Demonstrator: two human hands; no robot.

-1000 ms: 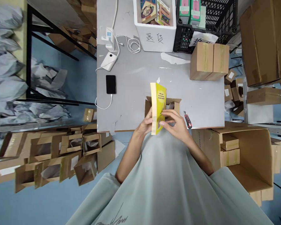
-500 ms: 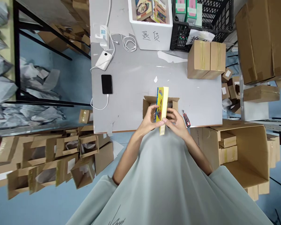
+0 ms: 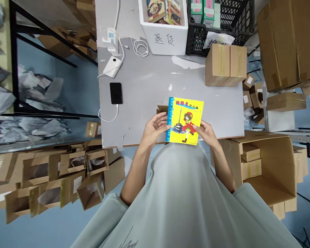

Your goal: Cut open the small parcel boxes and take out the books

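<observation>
A yellow book (image 3: pixel 181 122) with a blue spine strip and a cartoon figure in red on its cover faces up between my hands. My left hand (image 3: pixel 156 129) grips its left edge, thumb on the cover and fingers behind. At the right edge, my right hand (image 3: pixel 206 132) holds it the same way, thumb over the front. Behind the book is an open cardboard box (image 3: pixel 162 109) on the table; only its upper left corner shows, and the book hides the rest.
On the grey table (image 3: pixel 144 89) lie a black phone (image 3: pixel 116 93) on a cable and a white power bank (image 3: pixel 112 66). A white bin (image 3: pixel 167 39) of books, a black crate (image 3: pixel 196 41) and two taped cartons (image 3: pixel 218 65) stand at the back. A large open carton (image 3: pixel 276 165) is at right.
The book has turned from edge-on to show its whole front cover. My hands have moved apart to its two sides. It now covers most of the box and the red utility knife.
</observation>
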